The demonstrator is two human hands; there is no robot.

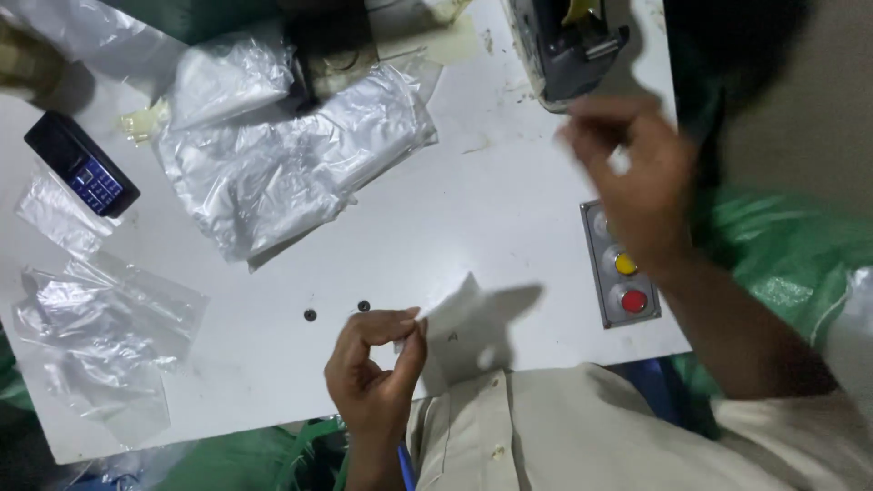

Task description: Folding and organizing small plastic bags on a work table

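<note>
Two hands are working over the white table [509, 218]: the left hand [373, 373] is pinching a small clear bag [450, 309] by its corner at the near edge, while the right hand [637, 173] — blurred, grip unreadable — is hovering near the button box [620, 265]. Bagging seems underway — next likely needs the bag's mouth opened.

Left hand [375, 368] pinched — right hand [637, 182] raised.
</note>
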